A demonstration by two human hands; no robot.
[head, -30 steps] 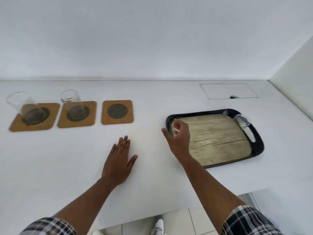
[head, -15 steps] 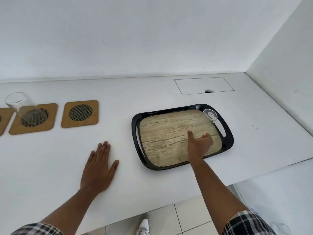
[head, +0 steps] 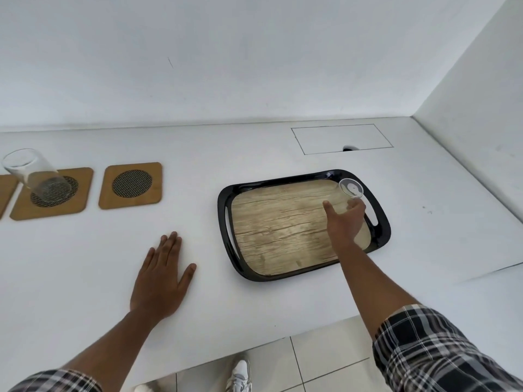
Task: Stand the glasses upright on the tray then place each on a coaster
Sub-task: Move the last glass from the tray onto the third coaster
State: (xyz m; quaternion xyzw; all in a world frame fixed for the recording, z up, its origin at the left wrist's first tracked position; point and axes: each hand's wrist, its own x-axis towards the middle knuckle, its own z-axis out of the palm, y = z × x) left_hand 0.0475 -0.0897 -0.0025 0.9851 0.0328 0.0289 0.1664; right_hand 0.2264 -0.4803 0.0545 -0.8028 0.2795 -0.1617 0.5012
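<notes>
The black-rimmed tray (head: pixel 223 210) with its wood-grain floor sits on the white counter (head: pixel 85 264), and everything else is placed from it. At the tray's far right corner stands a clear glass (head: pixel 351 188), its round rim facing up toward the camera. The right hand (head: pixel 343 222) reaches over the tray floor to that corner, thumb spread to one side and fingers (head: pixel 358 206) curled at the glass's lower part; they seem to touch it, though whether they are closed around it I cannot tell (the glass is transparent and the hand hides its base).

Left of the tray, the left hand (head: pixel 162 278) lies flat on the counter, palm down, fingers apart, holding nothing.

Farther left of the tray lies an empty cork coaster (head: pixel 131 184) with a dark mesh disc. Beyond it, a second coaster (head: pixel 76 203) bears another clear glass (head: pixel 34 176), upright. A third coaster (head: pixel 4 190) is cut off at the frame's edge.
</notes>
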